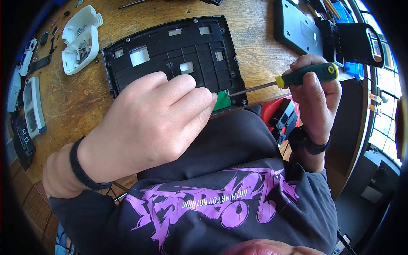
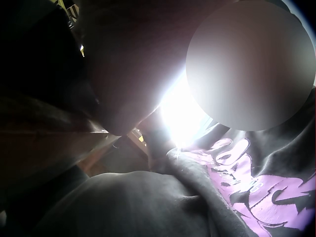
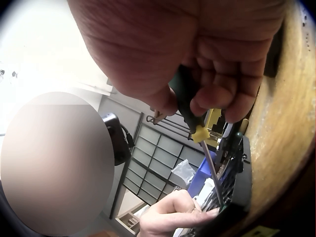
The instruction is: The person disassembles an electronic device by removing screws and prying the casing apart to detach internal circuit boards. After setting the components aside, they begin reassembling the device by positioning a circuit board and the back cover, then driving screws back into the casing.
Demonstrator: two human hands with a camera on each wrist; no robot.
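Observation:
A black plastic panel (image 1: 199, 55) with rectangular openings lies on the wooden table. At its near right corner sits a small green circuit board (image 1: 222, 100). My right hand (image 1: 316, 95) grips a screwdriver (image 1: 312, 75) by its dark green and yellow handle, and the shaft slants down to the left. In the head view its tip meets the board near a corner hole. My left hand (image 1: 148, 112) bends over the panel's near side, fingertips right at the board's left edge. In the right wrist view the left hand (image 3: 177, 212) shows beside the screwdriver tip; what its fingertips hold, I cannot tell.
An open white case (image 1: 68, 59) with small metal parts stands at the back left. Light-framed devices (image 1: 35, 104) lie along the left edge. A black device (image 1: 297, 27) lies at the back right, beside a dark stand (image 1: 357, 40). Below the table edge is something red (image 1: 268, 111).

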